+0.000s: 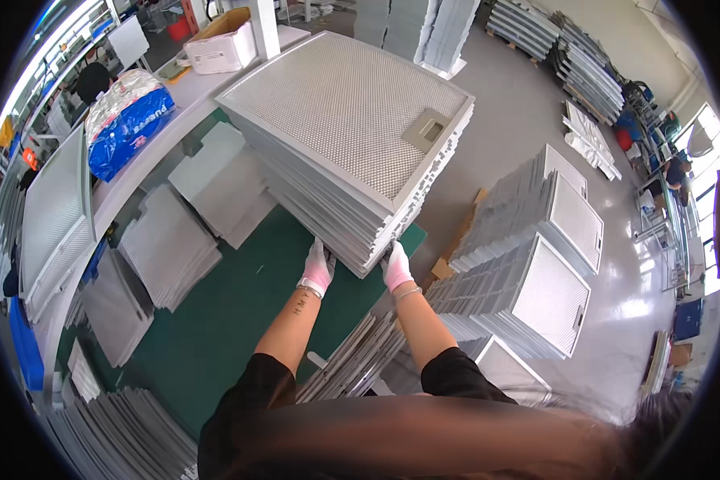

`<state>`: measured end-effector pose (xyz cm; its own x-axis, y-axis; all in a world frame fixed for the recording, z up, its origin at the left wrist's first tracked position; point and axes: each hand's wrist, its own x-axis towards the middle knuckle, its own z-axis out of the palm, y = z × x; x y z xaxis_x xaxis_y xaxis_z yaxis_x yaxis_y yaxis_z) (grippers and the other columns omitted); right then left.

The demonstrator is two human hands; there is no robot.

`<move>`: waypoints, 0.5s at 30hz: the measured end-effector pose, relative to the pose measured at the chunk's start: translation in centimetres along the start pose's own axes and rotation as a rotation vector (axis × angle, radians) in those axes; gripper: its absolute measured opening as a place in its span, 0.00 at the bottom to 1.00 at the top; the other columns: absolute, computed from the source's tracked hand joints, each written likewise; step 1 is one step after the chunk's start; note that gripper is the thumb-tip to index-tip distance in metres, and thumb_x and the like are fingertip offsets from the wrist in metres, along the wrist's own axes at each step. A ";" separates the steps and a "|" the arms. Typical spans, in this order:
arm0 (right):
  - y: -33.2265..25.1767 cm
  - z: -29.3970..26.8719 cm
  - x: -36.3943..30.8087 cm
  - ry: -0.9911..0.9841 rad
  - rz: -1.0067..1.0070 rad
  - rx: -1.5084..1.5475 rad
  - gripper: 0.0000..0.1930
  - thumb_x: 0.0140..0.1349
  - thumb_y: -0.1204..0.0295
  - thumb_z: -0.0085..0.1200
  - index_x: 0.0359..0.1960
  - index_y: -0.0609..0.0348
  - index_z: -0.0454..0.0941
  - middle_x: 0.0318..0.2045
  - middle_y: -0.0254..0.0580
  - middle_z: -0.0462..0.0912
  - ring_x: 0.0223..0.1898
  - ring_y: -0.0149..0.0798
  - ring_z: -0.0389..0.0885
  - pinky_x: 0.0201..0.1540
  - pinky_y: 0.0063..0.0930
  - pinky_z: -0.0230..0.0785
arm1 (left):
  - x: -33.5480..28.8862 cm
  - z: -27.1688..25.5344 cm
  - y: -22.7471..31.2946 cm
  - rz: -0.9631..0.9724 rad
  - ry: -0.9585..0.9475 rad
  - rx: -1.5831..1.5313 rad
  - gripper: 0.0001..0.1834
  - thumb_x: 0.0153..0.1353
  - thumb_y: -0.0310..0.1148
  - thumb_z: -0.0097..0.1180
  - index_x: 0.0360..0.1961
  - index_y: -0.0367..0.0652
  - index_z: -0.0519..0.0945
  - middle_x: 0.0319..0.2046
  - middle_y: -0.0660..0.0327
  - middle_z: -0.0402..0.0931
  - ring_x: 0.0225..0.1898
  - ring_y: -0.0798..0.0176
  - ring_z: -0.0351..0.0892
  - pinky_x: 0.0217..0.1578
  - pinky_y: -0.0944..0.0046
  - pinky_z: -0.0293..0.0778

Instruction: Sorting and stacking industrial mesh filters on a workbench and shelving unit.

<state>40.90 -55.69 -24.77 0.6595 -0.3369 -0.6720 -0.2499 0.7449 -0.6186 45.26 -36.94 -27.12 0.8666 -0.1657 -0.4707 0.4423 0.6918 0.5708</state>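
A tall stack of silver metal mesh filter panels [328,104] stands in front of me, one corner toward me. The top panel has a framed edge and a small handle plate [426,130] near its right corner. Both hands wear white-and-pink gloves and press against the low part of the stack at that near corner. My left hand [318,266] is on the left face and my right hand [395,267] on the right face. Their fingertips are partly hidden against the panel edges. Beneath lies a green tabletop [224,308].
Flat grey sheets [168,244] lie on the green surface at left, below a pale shelf [186,116] carrying a blue bag [130,124] and a white carton [220,48]. More filter panels [548,296] stand in rows at right. Metal strips [356,356] lie close to my arms.
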 end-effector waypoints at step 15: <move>-1.9 -0.2 2.1 0.011 -0.020 -0.032 0.21 0.69 0.55 0.40 0.56 0.52 0.72 0.53 0.37 0.76 0.55 0.38 0.73 0.63 0.36 0.61 | 0.6 1.6 -0.6 -0.009 0.043 0.150 0.36 0.67 0.57 0.47 0.68 0.46 0.59 0.63 0.61 0.62 0.62 0.60 0.63 0.63 0.56 0.62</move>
<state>42.58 -57.94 -25.06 0.6570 -0.3576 -0.6637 -0.2595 0.7193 -0.6444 45.92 -38.61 -26.68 0.8531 -0.1392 -0.5029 0.4826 0.5771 0.6589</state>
